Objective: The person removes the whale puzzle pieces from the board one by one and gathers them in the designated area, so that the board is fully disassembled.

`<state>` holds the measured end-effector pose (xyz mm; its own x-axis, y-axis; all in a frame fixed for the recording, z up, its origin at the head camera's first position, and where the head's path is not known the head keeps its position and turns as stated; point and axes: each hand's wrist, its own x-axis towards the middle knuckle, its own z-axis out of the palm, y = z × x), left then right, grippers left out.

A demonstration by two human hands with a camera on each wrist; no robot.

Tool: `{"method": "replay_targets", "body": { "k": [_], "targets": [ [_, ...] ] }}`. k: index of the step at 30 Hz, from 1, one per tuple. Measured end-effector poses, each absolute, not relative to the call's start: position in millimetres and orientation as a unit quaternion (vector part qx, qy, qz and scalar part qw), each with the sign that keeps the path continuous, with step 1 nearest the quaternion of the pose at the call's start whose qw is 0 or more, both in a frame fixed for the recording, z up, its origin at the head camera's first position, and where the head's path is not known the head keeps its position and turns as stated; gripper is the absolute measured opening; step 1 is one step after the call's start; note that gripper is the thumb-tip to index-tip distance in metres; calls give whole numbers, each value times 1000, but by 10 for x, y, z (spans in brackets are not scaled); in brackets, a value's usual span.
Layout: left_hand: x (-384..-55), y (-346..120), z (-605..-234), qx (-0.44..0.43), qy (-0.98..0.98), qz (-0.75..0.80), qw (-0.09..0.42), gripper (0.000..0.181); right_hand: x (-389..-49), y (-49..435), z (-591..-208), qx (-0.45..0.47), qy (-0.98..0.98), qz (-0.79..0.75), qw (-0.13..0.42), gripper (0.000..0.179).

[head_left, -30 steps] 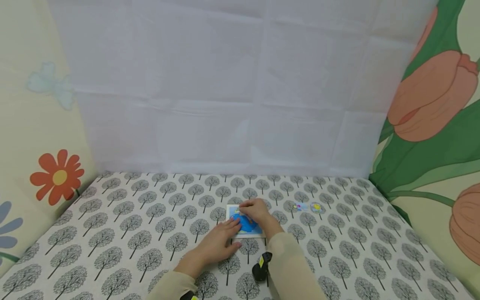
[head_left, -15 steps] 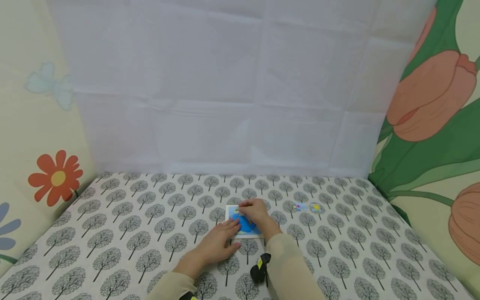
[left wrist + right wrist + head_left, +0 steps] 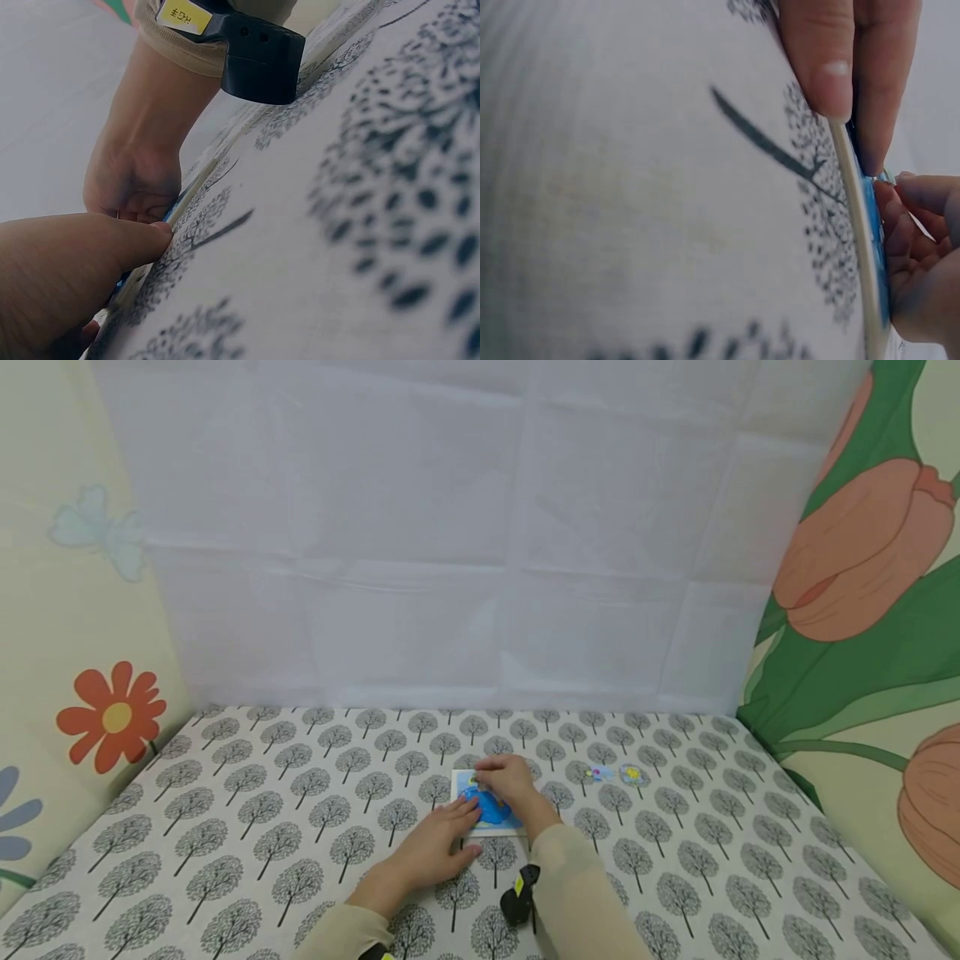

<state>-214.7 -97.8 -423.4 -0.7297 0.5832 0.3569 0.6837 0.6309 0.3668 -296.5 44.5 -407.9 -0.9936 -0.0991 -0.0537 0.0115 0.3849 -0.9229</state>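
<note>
A small square picture board (image 3: 491,834) with a white rim lies mid-table, a bright blue shape on its face; its pale edge (image 3: 862,247) shows from the side. My left hand (image 3: 431,845) rests straight fingers on the left part of the blue picture, its thumb apart from them on the near side. Over the upper right of the board, my right hand (image 3: 513,782) has thumb and index finger brought together. In the right wrist view those fingertips pinch a small thin piece (image 3: 887,178), mostly hidden. In the left wrist view the right hand (image 3: 139,187) hides most of the board.
Two small colourful flat pieces lie right of the board: a light blue one (image 3: 602,773) and a roundish one with yellow (image 3: 633,775). A tree-print cloth (image 3: 300,827) covers the table. A white sheet (image 3: 435,543) hangs behind.
The right hand's fingertips have shifted very slightly to the left over the board. The left hand stays where it was, and the loose pieces have not moved.
</note>
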Motion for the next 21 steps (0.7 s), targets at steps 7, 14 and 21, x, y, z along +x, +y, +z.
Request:
{"method": "replay_targets", "body": {
  "k": [7, 14, 21],
  "targets": [
    [-2143, -969, -4218, -338, -906, -244, 71, 50, -2959, 430, -4077, -20, 832, -552, 44, 13],
    [-2140, -965, -4207, -328, -915, -230, 59, 50, -2961, 426, -4091, -19, 827, -561, 41, 10],
    [-2155, -968, -4223, -330, -914, -228, 62, 49, -2969, 430, -4094, -15, 814, -579, 41, 10]
  ]
}}
